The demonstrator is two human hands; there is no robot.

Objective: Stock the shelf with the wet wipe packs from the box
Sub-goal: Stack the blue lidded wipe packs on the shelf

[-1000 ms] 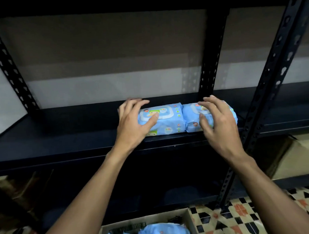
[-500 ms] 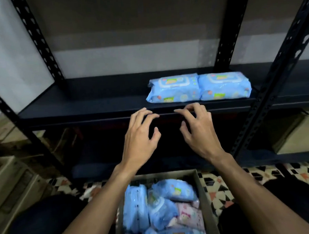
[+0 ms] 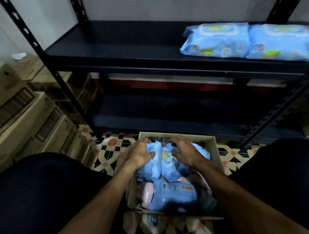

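Note:
A cardboard box (image 3: pixel 217 154) sits on the floor between my knees, filled with several blue and pink wet wipe packs. My left hand (image 3: pixel 140 152) grips the top left edge of a blue pack (image 3: pixel 153 168) standing in the box. My right hand (image 3: pixel 185 151) has curled fingers on the neighbouring blue pack (image 3: pixel 167 160). Another blue pack (image 3: pixel 172 194) lies flat nearer me in the box. Two blue packs (image 3: pixel 216 41) (image 3: pixel 280 42) lie side by side on the black shelf board (image 3: pixel 121 47) at the upper right.
The black metal rack has upright posts at left (image 3: pixel 45 58) and right (image 3: pixel 282 112), and a lower board (image 3: pixel 167 112). Cardboard boxes (image 3: pixel 15 109) are stacked to the left. The floor is patterned tile (image 3: pixel 114 147). My dark-clothed knees flank the box.
Both hands dropped from the shelf edge down into the box and took hold of blue packs. My view tilted down and left, so the shelf packs now sit at the upper right.

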